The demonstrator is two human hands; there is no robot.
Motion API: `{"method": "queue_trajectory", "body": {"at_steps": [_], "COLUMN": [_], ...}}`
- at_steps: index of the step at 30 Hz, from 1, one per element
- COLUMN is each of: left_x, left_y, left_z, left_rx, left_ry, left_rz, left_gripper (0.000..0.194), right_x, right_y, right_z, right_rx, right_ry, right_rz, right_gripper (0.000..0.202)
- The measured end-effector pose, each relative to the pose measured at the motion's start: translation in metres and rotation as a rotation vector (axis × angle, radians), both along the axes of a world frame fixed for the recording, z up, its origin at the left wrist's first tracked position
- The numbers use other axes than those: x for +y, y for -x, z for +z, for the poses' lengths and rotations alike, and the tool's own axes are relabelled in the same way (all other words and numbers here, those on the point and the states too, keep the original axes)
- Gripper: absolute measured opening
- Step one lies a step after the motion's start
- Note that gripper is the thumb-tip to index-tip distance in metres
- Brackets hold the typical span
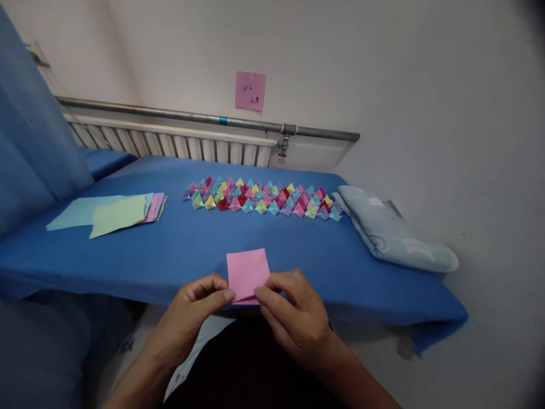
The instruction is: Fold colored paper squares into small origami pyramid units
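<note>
Head view: two hands [193, 309] [298, 312] hold one pink sheet [248, 274].

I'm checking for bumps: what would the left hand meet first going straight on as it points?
The left hand touches the pink paper, so that comes first; beyond it, probably the right hand, though depth is hard to judge.

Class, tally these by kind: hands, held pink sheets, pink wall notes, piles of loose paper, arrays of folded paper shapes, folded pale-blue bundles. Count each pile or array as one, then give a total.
Hands (left hand, right hand): 2
Held pink sheet: 1
Pink wall note: 1
Pile of loose paper: 1
Array of folded paper shapes: 1
Folded pale-blue bundle: 1
Total: 7
</note>
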State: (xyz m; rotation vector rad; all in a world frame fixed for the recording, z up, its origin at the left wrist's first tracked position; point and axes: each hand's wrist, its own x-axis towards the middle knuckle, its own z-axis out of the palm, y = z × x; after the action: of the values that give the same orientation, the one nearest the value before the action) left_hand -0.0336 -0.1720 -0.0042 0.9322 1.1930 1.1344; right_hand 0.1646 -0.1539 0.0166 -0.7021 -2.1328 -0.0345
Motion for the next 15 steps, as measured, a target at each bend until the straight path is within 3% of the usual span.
{"method": "queue_trajectory", "body": {"at_steps": [15], "left_x": [0.0064], "left_y": [-0.0015], "left_z": [0.0024], "left_rx": [-0.248], "left_ry": [0.142], "left_rz": [-0.088], "left_gripper": [0.022], "right_x": [0.0088], "right_y": [0.0013], "right_z": [-0.0046], "right_rx": [-0.016], "right_ry": [-0.016], "right_rz": [0.021], "right_gripper": [0.017]}}
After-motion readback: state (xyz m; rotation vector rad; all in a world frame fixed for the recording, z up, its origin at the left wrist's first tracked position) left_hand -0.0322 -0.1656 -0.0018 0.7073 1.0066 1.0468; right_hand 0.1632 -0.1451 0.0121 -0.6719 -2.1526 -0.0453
